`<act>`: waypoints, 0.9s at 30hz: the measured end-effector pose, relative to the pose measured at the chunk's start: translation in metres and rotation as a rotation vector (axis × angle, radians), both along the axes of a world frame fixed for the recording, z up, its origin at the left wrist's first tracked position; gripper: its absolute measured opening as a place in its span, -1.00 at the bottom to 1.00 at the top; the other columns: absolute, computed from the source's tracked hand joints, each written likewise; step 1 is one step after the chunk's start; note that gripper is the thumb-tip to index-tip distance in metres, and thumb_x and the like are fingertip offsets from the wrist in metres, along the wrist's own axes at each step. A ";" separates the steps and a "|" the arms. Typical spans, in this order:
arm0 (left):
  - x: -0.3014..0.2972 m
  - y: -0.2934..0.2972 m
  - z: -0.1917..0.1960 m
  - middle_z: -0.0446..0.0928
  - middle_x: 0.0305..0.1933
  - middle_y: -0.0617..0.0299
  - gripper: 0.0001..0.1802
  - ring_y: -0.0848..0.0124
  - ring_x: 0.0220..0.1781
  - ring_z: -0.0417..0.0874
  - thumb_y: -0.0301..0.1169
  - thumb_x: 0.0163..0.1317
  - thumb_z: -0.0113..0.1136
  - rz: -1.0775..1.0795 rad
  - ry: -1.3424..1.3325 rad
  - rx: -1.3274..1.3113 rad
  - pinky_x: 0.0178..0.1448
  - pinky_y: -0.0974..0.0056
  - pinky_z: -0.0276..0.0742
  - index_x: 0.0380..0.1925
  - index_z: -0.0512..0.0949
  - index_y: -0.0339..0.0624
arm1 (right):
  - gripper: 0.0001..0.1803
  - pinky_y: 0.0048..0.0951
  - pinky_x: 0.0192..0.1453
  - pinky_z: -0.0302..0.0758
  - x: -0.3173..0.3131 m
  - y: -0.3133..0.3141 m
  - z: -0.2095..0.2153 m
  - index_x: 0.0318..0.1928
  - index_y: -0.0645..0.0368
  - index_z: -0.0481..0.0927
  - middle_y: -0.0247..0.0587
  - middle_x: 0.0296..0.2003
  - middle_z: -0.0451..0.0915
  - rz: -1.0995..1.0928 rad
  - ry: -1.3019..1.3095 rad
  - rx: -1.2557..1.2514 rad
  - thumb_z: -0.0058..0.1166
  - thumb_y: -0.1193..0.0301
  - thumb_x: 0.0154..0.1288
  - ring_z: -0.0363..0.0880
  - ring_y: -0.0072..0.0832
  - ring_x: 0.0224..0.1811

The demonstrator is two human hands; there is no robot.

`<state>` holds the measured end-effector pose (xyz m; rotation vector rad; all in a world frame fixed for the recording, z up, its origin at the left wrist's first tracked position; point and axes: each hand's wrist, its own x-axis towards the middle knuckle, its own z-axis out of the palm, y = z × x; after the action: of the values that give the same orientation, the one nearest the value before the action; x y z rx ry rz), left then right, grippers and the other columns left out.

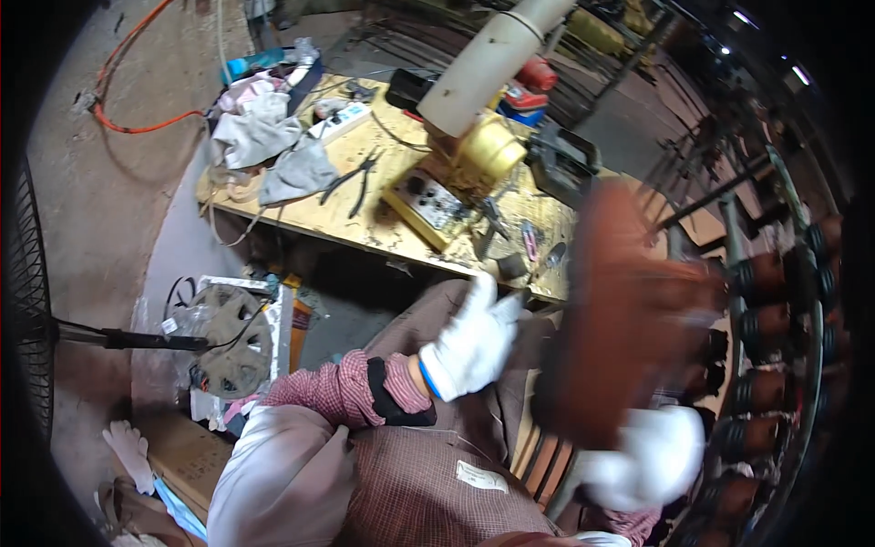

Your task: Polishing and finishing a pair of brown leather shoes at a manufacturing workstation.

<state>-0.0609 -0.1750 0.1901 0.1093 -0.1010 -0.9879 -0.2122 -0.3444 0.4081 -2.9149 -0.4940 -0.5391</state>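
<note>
Left hand (469,342): fingers extended, nothing visibly held. Right hand (643,460): gripping lower end of reddish-brown item (602,310); blur hides finger placement. Item position: raised, right of tabletop (310,219). Step, as judged: one-handed item handling. Next move calls for steady grip, clearance from rack (814,314).

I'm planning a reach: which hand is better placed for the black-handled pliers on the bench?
The left hand, probably: it is nearer the pliers and looks open and empty. The right hand is farther off and, though blurred, seems to hold the reddish-brown piece.
</note>
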 end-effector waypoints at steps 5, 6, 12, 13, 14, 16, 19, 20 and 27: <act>0.036 0.088 -0.054 0.36 0.60 -0.07 0.08 0.03 0.53 0.51 0.51 0.49 -0.32 0.390 -0.085 -0.066 0.64 -0.09 0.42 0.62 0.21 -0.19 | -0.39 -0.31 -0.35 0.58 0.081 0.019 -0.065 0.10 0.24 0.74 -0.02 -0.01 0.77 0.543 0.314 0.232 0.20 -0.09 0.45 0.77 -0.27 -0.35; 0.047 0.094 -0.063 0.37 0.59 -0.06 0.06 0.04 0.53 0.51 0.49 0.50 -0.31 0.444 -0.149 -0.089 0.64 -0.09 0.42 0.62 0.22 -0.19 | -0.38 -0.39 -0.30 0.62 0.085 0.012 -0.069 0.19 0.24 0.72 0.05 0.08 0.76 0.464 0.301 0.226 0.27 -0.04 0.41 0.81 -0.25 -0.24; 0.108 0.108 -0.077 0.41 0.55 -0.03 -0.05 0.08 0.49 0.53 0.36 0.51 -0.24 0.540 0.005 0.094 0.61 -0.04 0.43 0.58 0.26 -0.19 | -0.48 -0.22 -0.14 0.62 0.071 -0.015 -0.100 0.13 0.22 0.78 0.05 0.04 0.78 0.050 0.186 0.312 0.31 0.06 0.38 0.81 -0.13 -0.16; 0.116 0.108 -0.076 0.41 0.54 -0.03 -0.07 0.09 0.48 0.54 0.33 0.52 -0.22 0.549 0.010 0.112 0.61 -0.03 0.43 0.58 0.27 -0.19 | -0.49 -0.22 -0.12 0.62 0.067 -0.016 -0.109 0.12 0.21 0.78 0.05 0.04 0.78 0.020 0.219 0.330 0.32 0.08 0.38 0.81 -0.13 -0.15; 0.122 0.108 -0.074 0.42 0.53 -0.02 -0.08 0.09 0.47 0.54 0.31 0.52 -0.21 0.555 0.008 0.126 0.60 -0.02 0.43 0.57 0.28 -0.19 | -0.53 -0.13 0.10 0.66 0.060 -0.017 -0.115 0.07 0.29 0.76 0.16 0.02 0.78 -0.051 0.342 0.405 0.38 0.19 0.32 0.80 0.04 0.02; 0.130 0.108 -0.070 0.43 0.51 -0.01 -0.12 0.11 0.46 0.55 0.27 0.52 -0.19 0.566 0.009 0.152 0.60 -0.01 0.43 0.56 0.29 -0.19 | -0.55 -0.14 0.14 0.65 0.050 -0.018 -0.131 0.06 0.27 0.77 0.09 0.03 0.79 -0.094 0.274 0.387 0.39 0.20 0.30 0.79 -0.01 0.05; 0.129 0.112 -0.068 0.45 0.49 0.01 -0.17 0.12 0.44 0.56 0.20 0.53 -0.15 0.575 0.018 0.165 0.58 0.02 0.44 0.54 0.31 -0.19 | -0.58 -0.15 0.16 0.64 0.037 -0.023 -0.151 0.04 0.22 0.77 0.03 0.05 0.79 -0.180 0.296 0.379 0.39 0.21 0.29 0.78 -0.04 0.07; 0.126 0.115 -0.069 0.46 0.48 0.01 -0.19 0.13 0.43 0.56 0.18 0.53 -0.14 0.583 0.021 0.161 0.58 0.02 0.44 0.54 0.32 -0.19 | -0.59 -0.15 0.16 0.63 0.035 -0.025 -0.157 0.04 0.21 0.77 0.01 0.05 0.79 -0.201 0.299 0.382 0.38 0.21 0.30 0.78 -0.05 0.07; 0.097 0.141 -0.104 0.50 0.43 0.05 -0.31 0.18 0.39 0.58 0.03 0.55 -0.05 0.584 0.157 -0.048 0.55 0.08 0.45 0.50 0.37 -0.19 | -0.58 -0.15 0.06 0.65 0.041 -0.030 -0.183 0.03 0.16 0.77 -0.03 0.02 0.77 -0.149 0.272 0.412 0.33 0.11 0.36 0.78 -0.07 0.01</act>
<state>0.0365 -0.0340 0.0860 0.0127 0.0515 -0.4079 -0.1712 -0.3748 0.2255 -2.5795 -0.1119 -0.2193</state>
